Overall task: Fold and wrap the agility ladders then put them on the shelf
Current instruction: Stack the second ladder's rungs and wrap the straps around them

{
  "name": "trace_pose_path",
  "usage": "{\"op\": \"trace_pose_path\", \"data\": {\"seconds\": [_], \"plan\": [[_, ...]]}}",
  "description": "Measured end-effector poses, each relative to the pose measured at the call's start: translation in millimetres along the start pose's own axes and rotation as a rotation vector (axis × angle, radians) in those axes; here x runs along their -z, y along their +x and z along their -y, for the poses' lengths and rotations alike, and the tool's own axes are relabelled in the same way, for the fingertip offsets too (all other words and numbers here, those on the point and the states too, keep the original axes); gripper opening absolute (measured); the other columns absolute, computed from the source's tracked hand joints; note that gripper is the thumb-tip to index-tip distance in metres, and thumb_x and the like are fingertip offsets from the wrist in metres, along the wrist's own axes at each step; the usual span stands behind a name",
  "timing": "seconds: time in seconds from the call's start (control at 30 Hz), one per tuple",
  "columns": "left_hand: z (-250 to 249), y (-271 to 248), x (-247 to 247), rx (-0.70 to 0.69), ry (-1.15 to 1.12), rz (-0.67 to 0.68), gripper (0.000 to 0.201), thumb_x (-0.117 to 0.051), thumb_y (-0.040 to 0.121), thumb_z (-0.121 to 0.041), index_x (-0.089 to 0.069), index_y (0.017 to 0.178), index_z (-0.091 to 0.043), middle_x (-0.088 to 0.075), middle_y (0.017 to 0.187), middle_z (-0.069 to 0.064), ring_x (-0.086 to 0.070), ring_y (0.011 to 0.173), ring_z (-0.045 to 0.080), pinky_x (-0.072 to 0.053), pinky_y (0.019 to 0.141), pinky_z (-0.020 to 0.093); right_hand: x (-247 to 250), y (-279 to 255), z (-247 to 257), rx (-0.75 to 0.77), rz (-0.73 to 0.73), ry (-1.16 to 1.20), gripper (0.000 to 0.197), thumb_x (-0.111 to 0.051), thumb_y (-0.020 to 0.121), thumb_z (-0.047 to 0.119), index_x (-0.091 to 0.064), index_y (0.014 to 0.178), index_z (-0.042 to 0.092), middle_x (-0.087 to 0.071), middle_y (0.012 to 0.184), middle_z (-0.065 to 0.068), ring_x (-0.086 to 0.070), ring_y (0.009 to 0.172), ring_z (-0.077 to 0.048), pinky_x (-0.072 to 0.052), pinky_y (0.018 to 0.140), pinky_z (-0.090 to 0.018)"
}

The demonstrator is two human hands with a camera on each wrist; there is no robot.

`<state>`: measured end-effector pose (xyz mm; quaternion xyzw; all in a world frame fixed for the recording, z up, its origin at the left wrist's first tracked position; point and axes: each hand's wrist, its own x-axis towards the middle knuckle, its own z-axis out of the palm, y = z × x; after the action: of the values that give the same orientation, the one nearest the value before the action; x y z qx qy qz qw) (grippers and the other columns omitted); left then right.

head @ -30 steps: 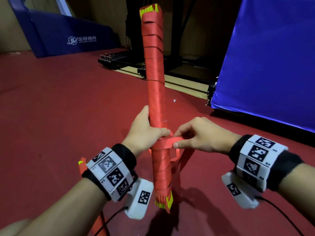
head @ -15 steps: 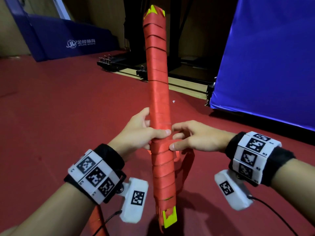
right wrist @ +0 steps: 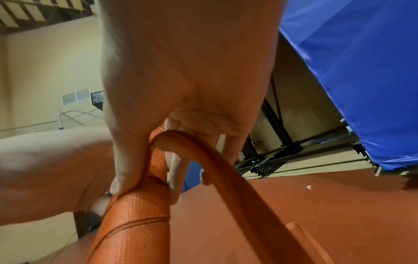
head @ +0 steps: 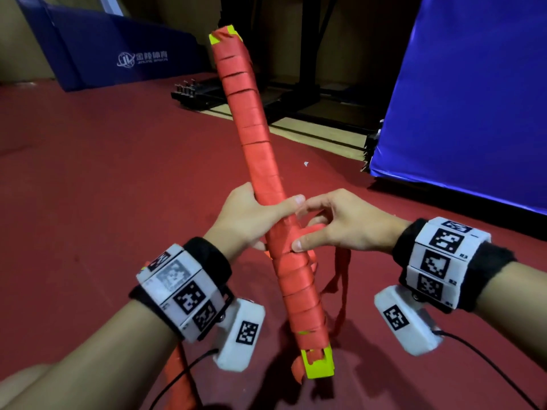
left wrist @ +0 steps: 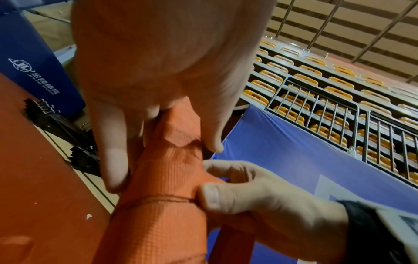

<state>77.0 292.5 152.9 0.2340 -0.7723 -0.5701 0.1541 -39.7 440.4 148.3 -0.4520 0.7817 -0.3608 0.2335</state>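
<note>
The folded agility ladder (head: 260,161) is a long bundle of yellow rungs wound in red strap, held up in the air and leaning to the upper left. My left hand (head: 254,214) grips its middle, thumb across the front. My right hand (head: 328,226) pinches the loose red strap (head: 340,279) against the bundle just below; the strap loops over its fingers (right wrist: 176,171) and hangs down to the right. In the left wrist view both hands meet on the wrapped bundle (left wrist: 162,187). Yellow rung ends (head: 318,365) stick out at the bottom.
Red floor (head: 103,187) lies all around. A blue padded mat (head: 473,99) stands at the right, another blue pad (head: 118,54) at the far left. A black metal frame base (head: 266,96) sits behind the bundle. More red strap (head: 180,377) trails on the floor under my left forearm.
The bundle has tipped from nearly upright to leaning left at the top and turned, bringing the yellow rung ends into view below. My right hand shifted its pinch on the strap.
</note>
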Motion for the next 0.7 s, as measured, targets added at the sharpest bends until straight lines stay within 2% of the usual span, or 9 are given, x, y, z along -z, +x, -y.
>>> {"op": "trace_pose_path", "data": {"seconds": [0.1, 0.2, 0.3, 0.37, 0.4, 0.43, 0.53, 0.63, 0.7], "plan": [[3, -1, -3, 0.015, 0.023, -0.007, 0.028, -0.086, 0.081, -0.024, -0.073, 0.098, -0.007, -0.079, 0.088, 0.006, -0.077, 0.073, 0.021, -0.064, 0.057, 0.048, -3, 0, 1, 0.046, 0.043, -0.033, 0.036, -0.091, 0.071, 0.037, -0.075, 0.103, 0.027, -0.077, 0.090, -0.010, -0.072, 0.087, -0.032, -0.057, 0.089, -0.046], [4, 4, -2, 0.033, 0.046, -0.025, 0.016, -0.083, 0.079, -0.014, -0.068, 0.083, -0.014, -0.070, 0.075, 0.004, -0.070, 0.066, 0.024, -0.061, 0.058, 0.049, 2, 2, 0, 0.011, 0.075, -0.088, 0.030, -0.086, 0.080, 0.031, -0.078, 0.108, 0.024, -0.078, 0.098, -0.006, -0.070, 0.100, -0.030, -0.054, 0.097, -0.043], [6, 7, 0, 0.019, 0.101, -0.043, 0.027, -0.088, 0.065, -0.028, -0.069, 0.084, -0.026, -0.071, 0.073, -0.004, -0.072, 0.069, 0.023, -0.062, 0.062, 0.047, 6, 2, 0, -0.005, 0.115, -0.173, 0.014, -0.083, 0.084, 0.028, -0.082, 0.098, 0.027, -0.078, 0.088, 0.006, -0.072, 0.085, -0.013, -0.055, 0.089, -0.031], [7, 8, 1, 0.023, 0.117, -0.035, 0.034, -0.085, 0.051, -0.040, -0.068, 0.079, -0.032, -0.074, 0.073, -0.007, -0.075, 0.075, 0.024, -0.063, 0.070, 0.049, 6, 3, 0, 0.003, 0.117, -0.207, 0.011, -0.084, 0.082, 0.025, -0.083, 0.092, 0.028, -0.075, 0.075, 0.014, -0.062, 0.068, 0.002, -0.052, 0.073, -0.021], [7, 9, 0, 0.017, 0.122, -0.026, 0.036, -0.084, 0.049, -0.041, -0.067, 0.079, -0.030, -0.074, 0.073, -0.007, -0.075, 0.076, 0.025, -0.062, 0.071, 0.049, 6, 4, 0, 0.013, 0.100, -0.219, 0.010, -0.085, 0.081, 0.024, -0.082, 0.090, 0.028, -0.072, 0.068, 0.016, -0.058, 0.062, 0.004, -0.047, 0.066, -0.017], [6, 9, 0, 0.005, 0.121, -0.014, 0.037, -0.084, 0.049, -0.040, -0.066, 0.079, -0.028, -0.073, 0.073, -0.007, -0.074, 0.076, 0.025, -0.060, 0.069, 0.047, 6, 6, -1, 0.022, 0.079, -0.230, 0.009, -0.086, 0.080, 0.025, -0.082, 0.087, 0.028, -0.070, 0.066, 0.015, -0.056, 0.060, 0.004, -0.045, 0.065, -0.016], [0, 10, 0, -0.041, 0.088, 0.028, 0.035, -0.088, 0.065, -0.023, -0.065, 0.091, -0.023, -0.071, 0.079, -0.003, -0.070, 0.073, 0.020, -0.051, 0.059, 0.032, 6, 10, -4, 0.014, 0.042, -0.249, 0.012, -0.086, 0.079, 0.030, -0.075, 0.083, 0.027, -0.072, 0.078, 0.009, -0.060, 0.070, -0.006, -0.050, 0.072, -0.027], [-4, 10, 4, -0.055, -0.014, 0.092, 0.050, -0.083, 0.080, -0.012, -0.054, 0.119, -0.022, -0.073, 0.105, 0.004, -0.071, 0.083, 0.015, -0.051, 0.057, 0.024, 3, 11, -2, -0.072, 0.106, -0.072, 0.025, -0.080, 0.087, 0.020, -0.061, 0.102, 0.026, -0.068, 0.095, 0.007, -0.059, 0.081, -0.015, -0.050, 0.080, -0.035], [-6, 9, 8, -0.062, -0.044, 0.136, 0.049, -0.081, 0.084, -0.014, -0.052, 0.120, -0.032, -0.073, 0.113, 0.002, -0.071, 0.087, 0.015, -0.051, 0.057, 0.028, -1, 9, 1, -0.122, 0.194, 0.154, 0.035, -0.071, 0.093, 0.006, -0.054, 0.115, 0.026, -0.068, 0.093, 0.005, -0.061, 0.083, -0.016, -0.051, 0.078, -0.038]]}}
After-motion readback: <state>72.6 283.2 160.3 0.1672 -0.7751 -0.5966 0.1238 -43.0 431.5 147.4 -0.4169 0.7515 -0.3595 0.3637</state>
